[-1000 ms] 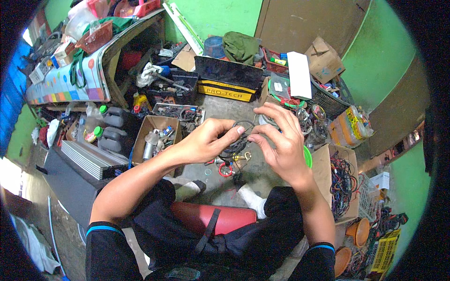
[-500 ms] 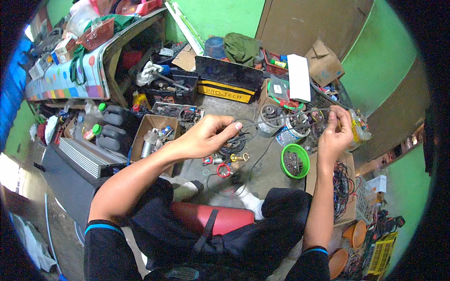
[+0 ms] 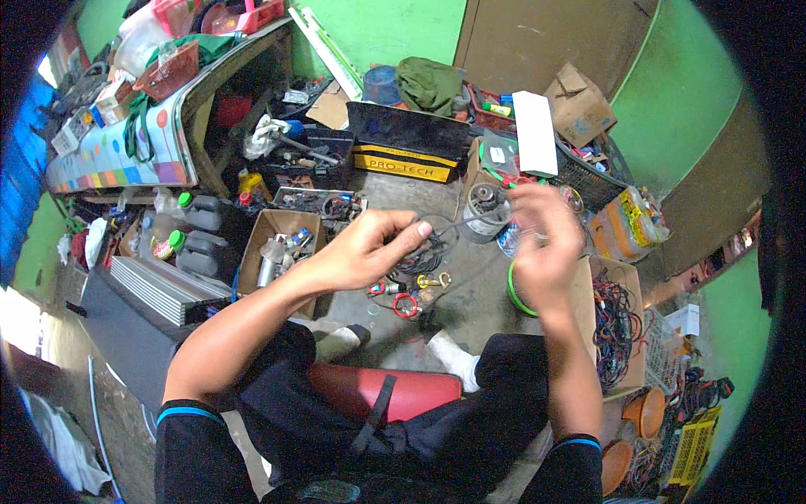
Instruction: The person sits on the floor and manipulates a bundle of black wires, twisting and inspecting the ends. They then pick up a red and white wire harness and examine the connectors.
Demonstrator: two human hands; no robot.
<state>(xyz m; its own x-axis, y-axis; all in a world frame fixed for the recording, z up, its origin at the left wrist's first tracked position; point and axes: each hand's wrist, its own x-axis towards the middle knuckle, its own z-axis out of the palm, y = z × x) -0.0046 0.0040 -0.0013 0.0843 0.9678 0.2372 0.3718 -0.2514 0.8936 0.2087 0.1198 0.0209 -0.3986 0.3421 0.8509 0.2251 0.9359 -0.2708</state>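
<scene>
Raised over the floor, my left hand (image 3: 374, 248) grips a coiled dark cable (image 3: 426, 252) between thumb and fingers. A strand runs rightward toward my right hand (image 3: 546, 239), whose fingers are smeared by motion, so their hold is unclear. Beneath the coil lie a red ring (image 3: 405, 306) and some small yellow fittings (image 3: 432, 280). Behind my right hand are a white bucket (image 3: 480, 223) and a green bowl (image 3: 515, 299), mostly hidden.
Cardboard boxes (image 3: 253, 231) of parts and wires (image 3: 611, 328) flank me, with dark jerrycans (image 3: 210, 258) at left. A black toolbox (image 3: 405, 124) with yellow trim stands ahead, a cluttered table (image 3: 117, 134) at back left. My socked feet (image 3: 453, 359) and a red cushion (image 3: 386, 391) are below.
My right hand went out to the right, drawing the cable straight, then came back inward toward my left hand and is now blurred. My left hand has stayed nearly in place on the coil.
</scene>
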